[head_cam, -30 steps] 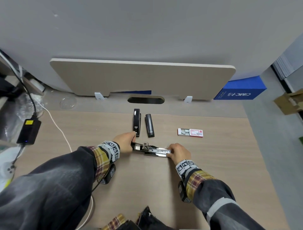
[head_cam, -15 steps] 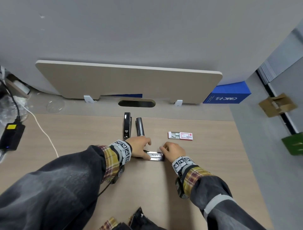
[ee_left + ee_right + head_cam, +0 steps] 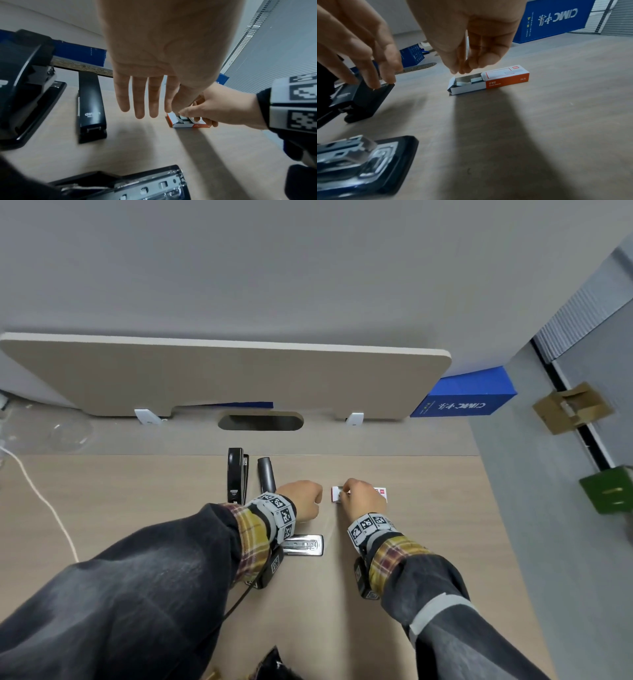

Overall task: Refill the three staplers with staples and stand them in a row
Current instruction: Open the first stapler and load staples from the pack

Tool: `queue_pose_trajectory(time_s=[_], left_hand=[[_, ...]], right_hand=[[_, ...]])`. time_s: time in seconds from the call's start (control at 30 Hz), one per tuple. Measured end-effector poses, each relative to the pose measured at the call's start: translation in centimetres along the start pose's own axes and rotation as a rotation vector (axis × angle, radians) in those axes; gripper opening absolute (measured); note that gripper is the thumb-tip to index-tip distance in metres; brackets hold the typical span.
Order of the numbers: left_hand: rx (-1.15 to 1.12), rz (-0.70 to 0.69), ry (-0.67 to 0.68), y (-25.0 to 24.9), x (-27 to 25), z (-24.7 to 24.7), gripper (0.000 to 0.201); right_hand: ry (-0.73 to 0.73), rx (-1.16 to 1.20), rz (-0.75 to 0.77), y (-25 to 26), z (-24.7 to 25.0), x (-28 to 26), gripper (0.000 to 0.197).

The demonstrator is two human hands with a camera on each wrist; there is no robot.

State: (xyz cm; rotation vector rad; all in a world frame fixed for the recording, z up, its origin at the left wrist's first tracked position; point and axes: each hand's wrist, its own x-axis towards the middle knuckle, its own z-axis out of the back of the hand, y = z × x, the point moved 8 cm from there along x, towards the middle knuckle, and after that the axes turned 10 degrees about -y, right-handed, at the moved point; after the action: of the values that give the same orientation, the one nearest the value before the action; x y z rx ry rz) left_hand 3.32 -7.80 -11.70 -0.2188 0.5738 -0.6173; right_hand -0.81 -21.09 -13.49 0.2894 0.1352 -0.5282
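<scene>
The red-and-white staple box [image 3: 503,78] lies on the table with its tray slid out and staple strips showing. My right hand [image 3: 460,70] hovers at the open tray, thumb and fingers pinched together with nothing seen between them. My left hand [image 3: 145,108] hangs beside the box [image 3: 183,123], fingers straight, holding nothing. An opened stapler [image 3: 305,544] with its metal channel exposed lies flat by my left wrist. Two closed black staplers [image 3: 236,474] [image 3: 266,477] lie side by side further back.
A beige divider panel [image 3: 222,374] stands along the back edge, with a cable slot [image 3: 260,421] in front of it. A white cable [image 3: 41,498] runs down the left. A blue box [image 3: 466,395] sits off the table's right rear corner.
Both hands have left the opened stapler and moved toward the back. My right hand has reached the staple box and my left hand hangs beside it. The stapler stays on the table.
</scene>
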Motion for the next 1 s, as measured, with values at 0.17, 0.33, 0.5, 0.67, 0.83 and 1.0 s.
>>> queue_pose_trajectory(time_s=[0.17, 0.33, 0.5, 0.67, 0.83, 1.0], left_hand=[[0.010, 0.027, 0.014, 0.6, 1.3, -0.8, 0.018], [-0.007, 0.038, -0.008, 0.9, 1.4, -1.1, 0.017], [-0.032, 0.039, -0.042, 1.1, 1.0, -0.4, 0.018], [-0.085, 0.055, -0.095, 1.0, 0.2, 1.1, 0.019], [-0.350, 0.157, -0.224, 1.9, -1.0, 2.3, 0.019], [-0.770, 0.261, -0.256, 2.2, -3.4, 1.7, 0.019]], right_hand=[[0.045, -0.082, 0.056, 0.4, -1.3, 1.0, 0.014], [0.052, -0.132, 0.103, 0.8, -1.6, 1.6, 0.011], [0.072, -0.121, 0.063, 0.8, -1.1, 1.8, 0.014], [0.087, 0.018, -0.056, -0.3, 0.4, 1.3, 0.022], [0.039, 0.284, -0.076, 0.0, 2.1, -0.8, 0.015], [0.033, 0.415, 0.147, 3.8, 3.3, -4.5, 0.012]])
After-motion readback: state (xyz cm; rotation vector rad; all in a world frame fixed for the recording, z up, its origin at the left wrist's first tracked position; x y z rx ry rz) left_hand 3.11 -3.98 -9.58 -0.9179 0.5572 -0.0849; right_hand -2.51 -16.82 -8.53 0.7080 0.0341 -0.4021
